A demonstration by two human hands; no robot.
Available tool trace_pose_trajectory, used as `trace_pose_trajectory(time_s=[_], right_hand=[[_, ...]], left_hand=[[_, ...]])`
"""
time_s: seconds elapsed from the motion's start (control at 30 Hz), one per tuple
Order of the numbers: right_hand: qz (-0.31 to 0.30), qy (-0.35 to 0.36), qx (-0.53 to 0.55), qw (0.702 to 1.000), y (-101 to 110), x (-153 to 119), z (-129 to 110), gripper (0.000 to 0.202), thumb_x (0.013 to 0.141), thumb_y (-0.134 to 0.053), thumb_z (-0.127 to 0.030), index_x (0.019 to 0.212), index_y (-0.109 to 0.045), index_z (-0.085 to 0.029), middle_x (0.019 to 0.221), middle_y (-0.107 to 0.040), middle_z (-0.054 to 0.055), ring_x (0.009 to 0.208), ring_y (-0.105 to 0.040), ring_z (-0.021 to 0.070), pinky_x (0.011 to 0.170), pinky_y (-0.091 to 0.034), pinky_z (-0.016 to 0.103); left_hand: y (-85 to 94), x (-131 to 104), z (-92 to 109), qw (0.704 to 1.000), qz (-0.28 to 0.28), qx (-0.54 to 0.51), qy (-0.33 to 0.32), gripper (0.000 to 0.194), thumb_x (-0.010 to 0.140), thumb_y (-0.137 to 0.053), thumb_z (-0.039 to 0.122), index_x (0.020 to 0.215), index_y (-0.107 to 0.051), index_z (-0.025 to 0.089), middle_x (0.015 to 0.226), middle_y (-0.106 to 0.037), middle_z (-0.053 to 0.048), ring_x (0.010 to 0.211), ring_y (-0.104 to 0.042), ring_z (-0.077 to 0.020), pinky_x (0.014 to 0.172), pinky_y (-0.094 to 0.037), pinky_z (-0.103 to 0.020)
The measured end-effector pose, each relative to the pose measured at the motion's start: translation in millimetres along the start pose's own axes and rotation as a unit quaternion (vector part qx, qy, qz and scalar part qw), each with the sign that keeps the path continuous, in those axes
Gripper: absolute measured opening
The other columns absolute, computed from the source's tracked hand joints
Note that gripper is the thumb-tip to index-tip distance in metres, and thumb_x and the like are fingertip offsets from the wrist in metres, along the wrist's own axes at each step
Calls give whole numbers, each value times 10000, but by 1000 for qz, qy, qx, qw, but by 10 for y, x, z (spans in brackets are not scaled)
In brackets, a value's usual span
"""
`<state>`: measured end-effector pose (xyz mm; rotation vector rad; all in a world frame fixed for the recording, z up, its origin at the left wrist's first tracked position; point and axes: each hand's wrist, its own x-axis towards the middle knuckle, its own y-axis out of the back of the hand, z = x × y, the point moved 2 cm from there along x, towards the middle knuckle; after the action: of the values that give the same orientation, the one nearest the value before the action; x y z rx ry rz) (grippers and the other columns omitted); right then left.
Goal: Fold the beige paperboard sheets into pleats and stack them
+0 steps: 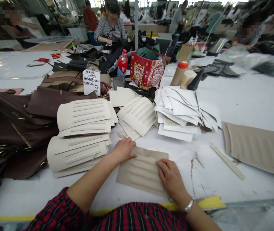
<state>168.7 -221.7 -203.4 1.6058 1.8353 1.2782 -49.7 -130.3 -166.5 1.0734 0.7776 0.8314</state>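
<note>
A taupe, ridged fabric or leather panel (144,170) lies on the white table in front of me. My left hand (124,150) is curled at its upper left corner, fingers closed on the edge. On the panel's right edge, my right hand (170,175) has its fingertips pressed together; the thumb is mostly hidden. Left of the panel rises a stack of cream ridged pieces (79,147), and a smaller pile of similar pieces (140,114) sits just beyond. White card pieces (177,109) are heaped behind my right hand.
More taupe ridged panels (257,147) lie at the right, beside thin pale strips (227,160). Dark brown bags (18,128) cover the left side. Farther back stand a red-capped bottle (122,64), a red patterned box (146,70) and a handwritten card (92,82). Co-workers sit beyond.
</note>
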Motion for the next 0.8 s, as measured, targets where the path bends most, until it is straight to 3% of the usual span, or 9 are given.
trace_pose_trajectory(time_s=[0.1,0.23,0.37,0.5,0.57,0.67,0.8], right_hand=[[3,3,-3,1000,-15,-7,10,245,827,-446,-183,1048,-551,-191,965,-538,81,887,-486,211,806,-429,397],[-2,5,-6,1000,-15,-7,16,250,817,-449,-177,1042,-554,-196,965,-537,81,879,-482,214,798,-430,399],[-11,2,-14,1000,-13,-7,19,243,808,-462,-166,1030,-558,-190,967,-536,79,881,-471,210,805,-426,387],[-10,4,-21,1000,-18,-13,25,235,809,-472,-177,1025,-561,-187,968,-536,80,878,-474,210,809,-419,383],[-7,11,-22,1000,-15,-14,24,234,811,-467,-176,1024,-562,-188,963,-538,80,873,-477,207,803,-419,375],[-12,14,-28,999,-8,-13,20,230,805,-472,-166,1014,-565,-182,956,-538,76,865,-475,200,801,-417,361],[-19,7,-37,999,-7,-13,10,238,791,-489,-146,1015,-563,-175,965,-529,73,884,-461,202,822,-408,358]], left_hand=[[79,-20,-128,1000,-12,-1,13,269,620,-696,318,819,-559,200,872,-535,-50,878,-503,-233,732,-430,-343],[92,-68,-140,999,-47,-20,11,223,636,-670,265,798,-532,197,850,-534,-15,815,-516,-170,693,-428,-259],[119,-19,-128,997,-74,-24,26,353,631,-669,292,937,-518,202,889,-538,-20,844,-520,-176,711,-427,-263],[140,85,-111,993,-113,-10,37,257,576,-695,297,756,-544,194,845,-546,-23,827,-523,-195,682,-424,-266],[133,108,-102,991,-125,0,51,272,561,-699,291,761,-544,190,800,-554,-21,765,-531,-195,640,-423,-272],[122,69,-77,991,-118,13,59,269,596,-674,273,820,-547,197,820,-559,-29,781,-529,-204,653,-417,-287],[134,-70,2,995,-94,16,32,54,706,-566,205,752,-539,201,872,-541,-39,881,-497,-200,738,-391,-290]])
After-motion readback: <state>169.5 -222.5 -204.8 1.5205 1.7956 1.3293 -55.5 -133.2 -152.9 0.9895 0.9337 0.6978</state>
